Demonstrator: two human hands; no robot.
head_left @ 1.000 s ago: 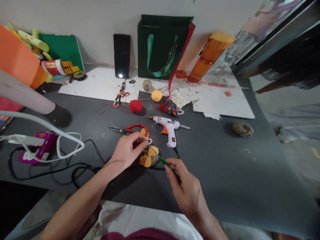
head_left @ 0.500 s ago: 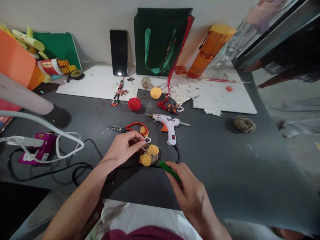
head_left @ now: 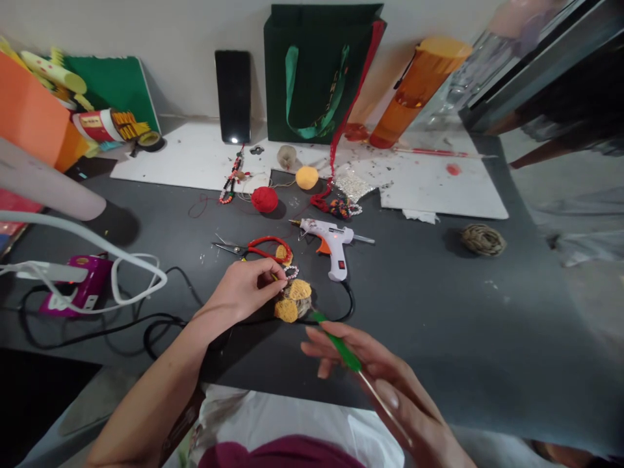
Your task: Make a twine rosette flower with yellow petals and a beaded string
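Observation:
My left hand (head_left: 246,289) pinches at the upper left edge of a small crocheted piece with yellow petals (head_left: 299,289) over a brownish yarn part. A loop of pale beads (head_left: 291,272) shows just beyond its fingertips; exactly what they grip is hidden. Lower right of the piece, my right hand (head_left: 370,364) holds a crochet hook (head_left: 344,348) loosely, its fingers partly stretched. The hook has a green grip and a metal shaft that runs back over the palm. Scissors (head_left: 253,248) with red handles lie just beyond my left hand, by another yellow crocheted bit (head_left: 281,253).
A white glue gun (head_left: 334,244) lies right of the piece, its black cord (head_left: 351,302) curving behind it. Red (head_left: 264,199) and yellow (head_left: 307,177) yarn balls lie farther back. A brown yarn ball (head_left: 483,240) sits at right, a purple power strip (head_left: 78,286) at left.
My right hand has drawn back from the crocheted piece and turned, its fingers loosening around the hook, whose metal shaft now shows. My left hand stays at the piece. The view has shifted slightly.

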